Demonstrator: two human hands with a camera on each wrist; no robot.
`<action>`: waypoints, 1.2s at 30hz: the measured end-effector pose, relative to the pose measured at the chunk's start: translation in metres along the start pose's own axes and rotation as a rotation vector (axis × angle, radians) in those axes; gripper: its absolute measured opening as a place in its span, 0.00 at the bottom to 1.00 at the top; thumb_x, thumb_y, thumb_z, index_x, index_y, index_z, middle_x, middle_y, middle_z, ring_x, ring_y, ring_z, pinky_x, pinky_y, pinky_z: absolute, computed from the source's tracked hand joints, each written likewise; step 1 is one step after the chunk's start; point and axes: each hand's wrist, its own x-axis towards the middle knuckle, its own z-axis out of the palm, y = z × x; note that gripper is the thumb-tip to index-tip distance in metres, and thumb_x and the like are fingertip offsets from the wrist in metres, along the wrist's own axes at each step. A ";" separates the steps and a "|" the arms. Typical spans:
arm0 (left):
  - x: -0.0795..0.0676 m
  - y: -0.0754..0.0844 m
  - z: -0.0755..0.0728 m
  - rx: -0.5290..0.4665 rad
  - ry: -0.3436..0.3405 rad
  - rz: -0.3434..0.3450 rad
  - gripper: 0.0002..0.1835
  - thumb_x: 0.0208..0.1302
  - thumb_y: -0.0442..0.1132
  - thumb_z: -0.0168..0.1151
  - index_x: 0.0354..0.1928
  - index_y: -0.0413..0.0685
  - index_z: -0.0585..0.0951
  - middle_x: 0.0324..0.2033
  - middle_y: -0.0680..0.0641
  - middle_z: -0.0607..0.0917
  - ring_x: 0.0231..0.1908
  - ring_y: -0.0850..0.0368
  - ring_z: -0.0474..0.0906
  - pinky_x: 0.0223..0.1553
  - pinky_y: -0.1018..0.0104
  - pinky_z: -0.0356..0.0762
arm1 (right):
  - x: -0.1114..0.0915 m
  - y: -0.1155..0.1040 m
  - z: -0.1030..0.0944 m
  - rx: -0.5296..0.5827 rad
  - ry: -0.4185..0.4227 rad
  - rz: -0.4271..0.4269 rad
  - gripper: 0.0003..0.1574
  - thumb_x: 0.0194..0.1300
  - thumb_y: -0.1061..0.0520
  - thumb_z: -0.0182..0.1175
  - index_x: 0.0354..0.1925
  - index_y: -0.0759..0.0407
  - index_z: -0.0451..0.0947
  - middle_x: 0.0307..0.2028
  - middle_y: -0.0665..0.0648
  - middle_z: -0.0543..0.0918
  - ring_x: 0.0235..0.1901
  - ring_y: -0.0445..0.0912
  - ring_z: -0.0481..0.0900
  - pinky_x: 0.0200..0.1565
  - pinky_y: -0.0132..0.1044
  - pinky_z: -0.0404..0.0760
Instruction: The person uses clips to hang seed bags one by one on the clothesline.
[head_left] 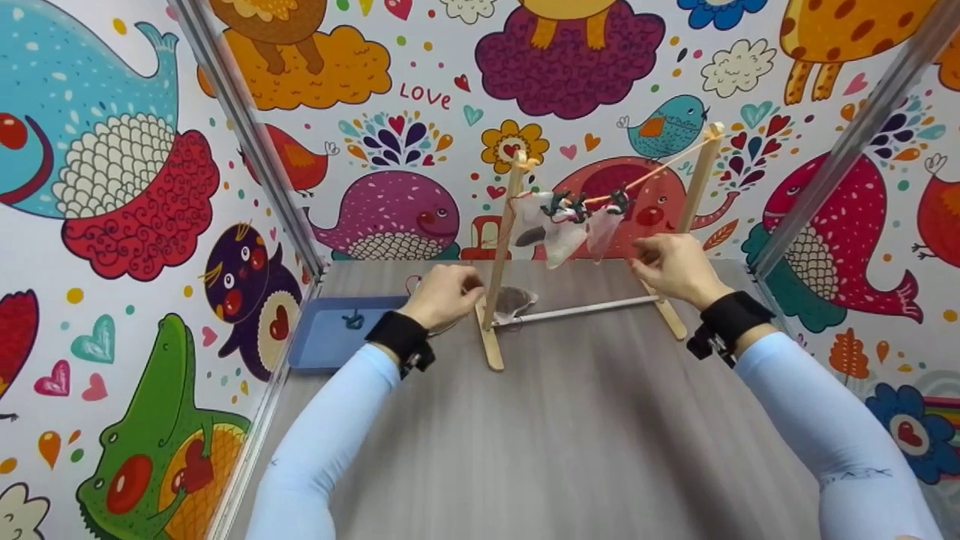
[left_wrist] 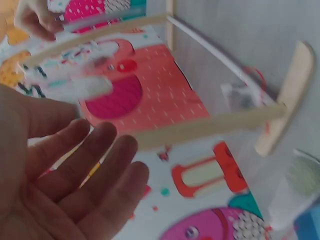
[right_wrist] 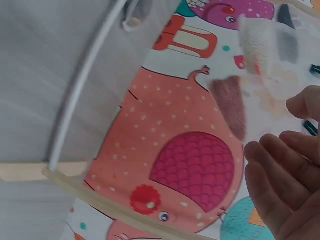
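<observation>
My left hand [head_left: 444, 296] hovers beside the left post [head_left: 504, 247] of a small wooden rack; its loosely bent fingers hold nothing in the left wrist view. To the right, my right hand [head_left: 681, 264] is near the right post [head_left: 697, 187], its fingers relaxed with nothing between them. An orange string [head_left: 667, 166] joins the post tops. From it hang several thin white sachets [head_left: 564, 238], like tea bags, fastened with dark green clips [head_left: 618, 201]. Another sachet [head_left: 516, 300] lies on the table behind the left post. One more sachet [left_wrist: 297, 187] shows near the tray in the left wrist view.
A blue tray [head_left: 315, 352] stands left of the rack, with a dark green clip [head_left: 353, 320] in it. The rack's white bottom bar [head_left: 585, 308] spans its two wooden feet. Patterned walls with metal edge posts [head_left: 259, 142] enclose the grey table [head_left: 555, 435].
</observation>
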 end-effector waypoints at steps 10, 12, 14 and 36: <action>-0.031 -0.091 -0.023 0.069 0.204 -0.306 0.14 0.77 0.37 0.63 0.56 0.39 0.90 0.52 0.35 0.95 0.52 0.34 0.93 0.58 0.39 0.89 | -0.026 0.006 0.024 -0.045 -0.082 0.146 0.40 0.70 0.53 0.76 0.72 0.70 0.80 0.64 0.75 0.87 0.55 0.70 0.87 0.59 0.68 0.88; -0.036 -0.110 -0.021 0.089 0.237 -0.352 0.16 0.76 0.36 0.63 0.59 0.37 0.89 0.54 0.32 0.94 0.55 0.31 0.91 0.61 0.37 0.88 | -0.030 0.009 0.030 -0.055 -0.101 0.151 0.44 0.69 0.52 0.76 0.75 0.71 0.77 0.67 0.77 0.84 0.61 0.73 0.84 0.65 0.72 0.84; -0.042 -0.127 -0.017 0.113 0.250 -0.396 0.19 0.75 0.35 0.62 0.62 0.36 0.88 0.57 0.30 0.92 0.58 0.28 0.89 0.63 0.35 0.86 | -0.034 0.010 0.035 -0.062 -0.112 0.148 0.45 0.69 0.52 0.77 0.76 0.72 0.75 0.70 0.77 0.82 0.66 0.74 0.82 0.70 0.74 0.80; -0.071 -0.176 0.078 0.185 -0.097 -0.625 0.31 0.80 0.38 0.62 0.81 0.40 0.73 0.78 0.29 0.76 0.77 0.24 0.72 0.75 0.29 0.77 | -0.059 0.023 0.085 -0.016 -0.139 0.117 0.46 0.65 0.52 0.79 0.70 0.77 0.78 0.67 0.81 0.83 0.67 0.78 0.81 0.69 0.76 0.79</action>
